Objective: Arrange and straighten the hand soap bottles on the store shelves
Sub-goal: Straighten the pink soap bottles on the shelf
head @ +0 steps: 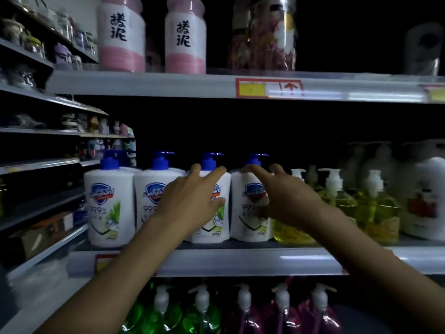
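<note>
Four white Safeguard hand soap bottles with blue pumps stand in a row on the middle shelf (pixel 240 260): the first (pixel 108 203), second (pixel 148 198), third (pixel 213 231) and fourth (pixel 248 213). More bottles of the same kind stand behind them. My left hand (pixel 190 198) lies against the front of the third bottle, fingers spread and reaching its shoulder. My right hand (pixel 286 201) touches the fourth bottle, with its fingers stretched over the bottle's shoulder by the pump.
Clear yellow soap bottles (pixel 380 213) with white pumps stand right of the fourth bottle, then a white bottle (pixel 423 196) with a red print. Green (pixel 156 314) and pink (pixel 277 314) pump bottles fill the shelf below. Pink-and-white jars (pixel 120 32) stand on the shelf above.
</note>
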Action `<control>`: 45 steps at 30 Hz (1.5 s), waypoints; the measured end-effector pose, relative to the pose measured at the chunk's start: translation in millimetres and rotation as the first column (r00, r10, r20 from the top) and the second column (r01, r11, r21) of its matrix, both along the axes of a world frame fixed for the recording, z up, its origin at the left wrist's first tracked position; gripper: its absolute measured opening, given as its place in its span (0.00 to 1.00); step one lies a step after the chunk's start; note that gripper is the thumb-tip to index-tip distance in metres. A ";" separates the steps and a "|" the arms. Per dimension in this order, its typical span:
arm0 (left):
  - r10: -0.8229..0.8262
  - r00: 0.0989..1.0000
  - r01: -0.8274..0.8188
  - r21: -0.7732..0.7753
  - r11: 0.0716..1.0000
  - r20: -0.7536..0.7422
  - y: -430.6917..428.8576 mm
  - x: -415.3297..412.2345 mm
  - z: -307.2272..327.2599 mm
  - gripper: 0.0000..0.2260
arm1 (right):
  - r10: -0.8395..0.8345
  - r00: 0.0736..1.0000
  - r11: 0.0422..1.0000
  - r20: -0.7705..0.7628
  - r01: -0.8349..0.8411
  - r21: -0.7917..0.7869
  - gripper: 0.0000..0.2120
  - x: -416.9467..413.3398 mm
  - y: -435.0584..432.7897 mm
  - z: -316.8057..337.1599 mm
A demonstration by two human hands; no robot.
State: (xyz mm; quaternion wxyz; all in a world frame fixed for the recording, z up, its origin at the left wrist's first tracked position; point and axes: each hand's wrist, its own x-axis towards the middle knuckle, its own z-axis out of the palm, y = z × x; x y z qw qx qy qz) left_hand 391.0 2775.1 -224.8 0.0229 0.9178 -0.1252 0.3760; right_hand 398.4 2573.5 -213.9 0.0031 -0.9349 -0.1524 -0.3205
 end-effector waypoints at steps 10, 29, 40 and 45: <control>0.126 0.992 -0.127 -0.089 0.988 -0.019 -23.5 -19.1 -2.7 0.28 | 0.093 0.995 0.993 0.045 -0.096 0.063 0.38 -17.8 -4.6 -5.7; -0.152 0.983 0.157 0.037 0.987 -0.102 -162.7 9.7 -20.8 0.26 | 0.133 0.974 0.972 -0.185 -0.092 0.215 0.38 -10.9 -175.1 -36.0; -0.125 0.988 0.128 0.030 0.991 -0.095 -165.5 6.1 -23.5 0.25 | -0.123 0.985 0.911 -0.117 0.159 0.381 0.24 -20.1 -209.5 -31.4; -0.113 0.990 0.117 0.045 0.992 -0.078 -165.8 4.4 -23.4 0.24 | -0.131 0.974 0.938 -0.187 0.183 0.296 0.23 -14.1 -216.3 -30.4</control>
